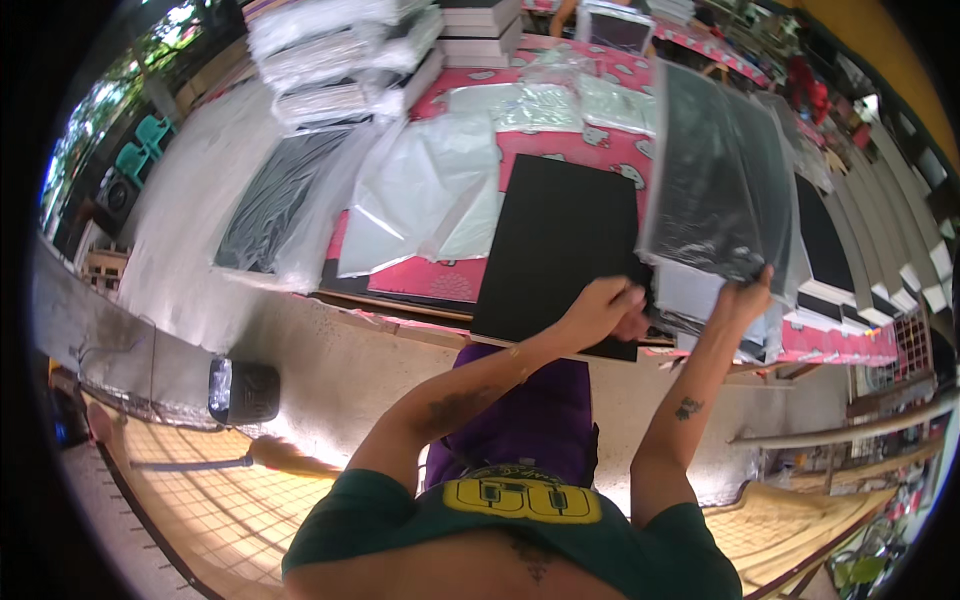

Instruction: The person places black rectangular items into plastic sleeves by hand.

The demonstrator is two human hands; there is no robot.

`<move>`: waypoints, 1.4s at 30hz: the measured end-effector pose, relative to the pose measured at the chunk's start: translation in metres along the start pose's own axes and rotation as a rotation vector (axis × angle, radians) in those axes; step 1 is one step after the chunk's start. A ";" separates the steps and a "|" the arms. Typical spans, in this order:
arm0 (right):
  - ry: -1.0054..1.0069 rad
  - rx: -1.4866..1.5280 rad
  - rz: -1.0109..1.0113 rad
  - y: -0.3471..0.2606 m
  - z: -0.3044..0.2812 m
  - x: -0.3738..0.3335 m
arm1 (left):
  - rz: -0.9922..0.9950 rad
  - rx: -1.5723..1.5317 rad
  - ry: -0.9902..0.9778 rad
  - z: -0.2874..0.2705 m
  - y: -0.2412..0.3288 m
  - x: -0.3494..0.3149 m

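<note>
A flat black board [560, 245] lies on the pink patterned tablecloth in front of me. Over its lower right edge is my left hand [615, 305], its fingers curled together and slightly blurred; whatever they may hold is hidden. On the right, a clear plastic bag [715, 175] with something dark and flat inside or beneath it is tilted up. My right hand [745, 298] pinches the bag's near edge. Below that edge shows a stack of white sheets or sleeves [687, 290], partly covered.
Plastic-wrapped stacks [330, 60] stand at the back left, beside a wrapped dark bundle [280, 200]. White plastic bags [430, 190] lie left of the board. Rows of black-covered blocks [825, 240] line the right. A broom [290, 457] and black bin [243, 392] are at lower left.
</note>
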State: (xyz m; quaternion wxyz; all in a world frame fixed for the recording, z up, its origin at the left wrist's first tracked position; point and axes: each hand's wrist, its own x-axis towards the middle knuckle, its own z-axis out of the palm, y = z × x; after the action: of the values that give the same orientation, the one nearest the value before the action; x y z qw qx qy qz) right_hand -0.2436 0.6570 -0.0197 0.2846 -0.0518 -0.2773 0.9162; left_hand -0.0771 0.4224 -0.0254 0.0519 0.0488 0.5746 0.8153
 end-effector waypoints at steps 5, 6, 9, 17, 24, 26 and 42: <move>0.281 -0.386 -0.242 -0.007 -0.018 -0.026 | 0.243 0.951 0.636 -0.153 0.036 -0.056; 0.307 -0.477 -0.234 -0.008 -0.025 -0.029 | 0.455 1.008 0.732 -0.197 0.045 -0.063; 0.404 -0.884 -0.215 -0.031 -0.097 0.033 | 0.438 1.386 0.570 -0.253 0.057 -0.064; -0.211 -0.897 -0.505 -0.015 0.011 -0.089 | 0.378 1.546 0.694 -0.256 0.061 -0.068; -1.187 -0.782 0.236 0.069 0.080 -0.237 | 0.229 1.419 0.580 -0.270 0.090 -0.069; -1.402 -0.799 0.247 0.108 0.086 -0.264 | 0.244 1.376 0.574 -0.272 0.094 -0.064; -1.002 -0.164 1.053 0.148 0.140 -0.303 | 0.710 1.063 0.809 -0.185 0.136 -0.074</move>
State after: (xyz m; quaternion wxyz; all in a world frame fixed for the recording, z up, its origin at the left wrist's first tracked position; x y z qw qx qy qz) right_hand -0.0996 0.3221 -0.0012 -0.3594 0.2259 -0.3804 0.8217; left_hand -0.0332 0.1945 0.0393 -0.4593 -0.0539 0.8144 0.3505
